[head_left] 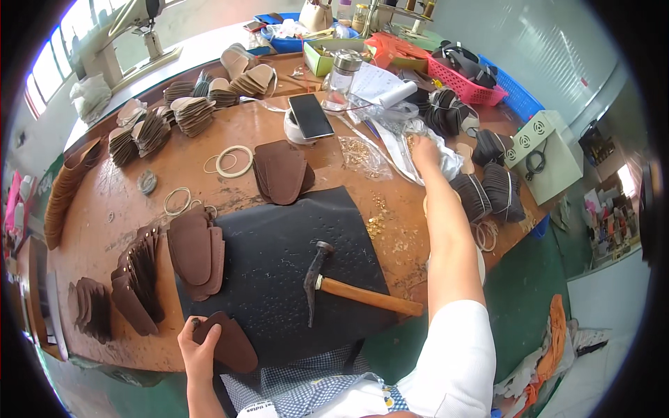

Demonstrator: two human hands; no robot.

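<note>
The left hand [197, 346] pinches a rounded brown leather piece [235, 345] at the black mat's [272, 244] near-left corner. Far ahead and rightward, the right hand [426, 150] sits at a crumpled clear plastic bag [449, 159] of small gold-coloured parts [410, 140], its fingertips' grip hidden; the wooden-handled steel hammer [369, 295] lies between, handle pointing right.

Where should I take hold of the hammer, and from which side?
Probably by the wooden handle, near its free end, coming from the right: it lies uncovered and points right, past the black mat's edge, with the metal head at the left.
</note>
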